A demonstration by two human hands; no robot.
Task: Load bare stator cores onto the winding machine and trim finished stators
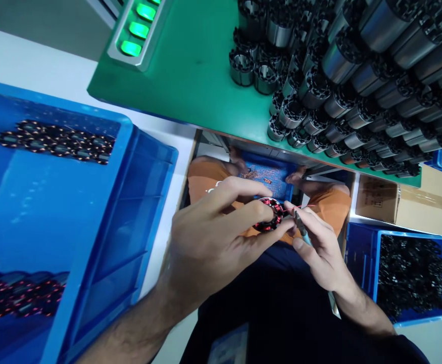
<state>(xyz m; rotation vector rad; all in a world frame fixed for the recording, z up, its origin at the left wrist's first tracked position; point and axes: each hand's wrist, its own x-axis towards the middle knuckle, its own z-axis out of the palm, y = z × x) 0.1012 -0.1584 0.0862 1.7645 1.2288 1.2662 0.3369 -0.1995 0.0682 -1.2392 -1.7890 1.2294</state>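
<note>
Over my lap, my left hand (pixel 213 237) grips a small round motor stator (pixel 276 215) wound with red wire, one finger inside its ring. My right hand (pixel 321 242) is closed around a pair of pliers or cutters (pixel 301 227) with light blue handles. The tool's jaws are close to the stator's right side, where thin red wire ends (pixel 294 208) stick out between both hands' fingertips. Fingers hide part of the stator and most of the tool's handles.
A green bench (pixel 190 60) carries many stacked metal stator cores (pixel 342 55). At left a blue bin (pixel 107 237) holds rows of wound stators (pixel 57 141). At right stand a cardboard box (pixel 425 202) and a blue crate (pixel 364 258) of black parts. Below, a blue tray (pixel 281 177) holds wire scraps.
</note>
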